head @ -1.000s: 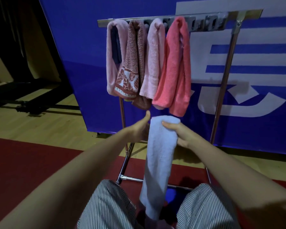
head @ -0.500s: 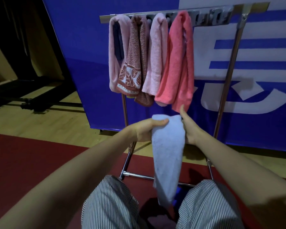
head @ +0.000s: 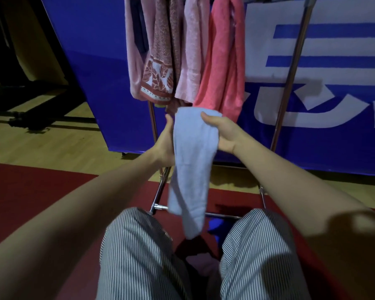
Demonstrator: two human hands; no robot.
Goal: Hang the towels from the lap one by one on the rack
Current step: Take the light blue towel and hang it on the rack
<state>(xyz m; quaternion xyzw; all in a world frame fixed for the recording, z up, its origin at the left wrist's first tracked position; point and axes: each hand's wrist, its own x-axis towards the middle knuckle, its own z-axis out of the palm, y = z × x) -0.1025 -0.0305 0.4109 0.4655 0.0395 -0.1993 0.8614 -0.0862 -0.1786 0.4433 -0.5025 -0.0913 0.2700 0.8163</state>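
A light blue towel [head: 192,165] hangs folded lengthwise in front of me, its lower end clear of my lap. My left hand [head: 164,144] grips its left edge near the top, and my right hand [head: 222,133] holds the right edge, thumb over the front. Both hands are just below the towels on the metal rack [head: 287,100]: a pale pink towel [head: 132,61], a patterned brown-red towel [head: 160,66], another pink towel [head: 192,61] and a coral towel [head: 223,68]. The rack's top bar is out of frame. A pink towel [head: 200,265] lies between my striped knees.
A blue and white banner [head: 325,87] stands right behind the rack. The rack's base bar [head: 223,216] crosses the red mat [head: 35,195] close to my knees. Wooden floor and dark stands [head: 30,105] lie to the left.
The blue towel has been lifted until its lower end hangs free above the lap. My grip shifted: the right thumb now lies over the front. The view tilted down, cutting off the rack's top.
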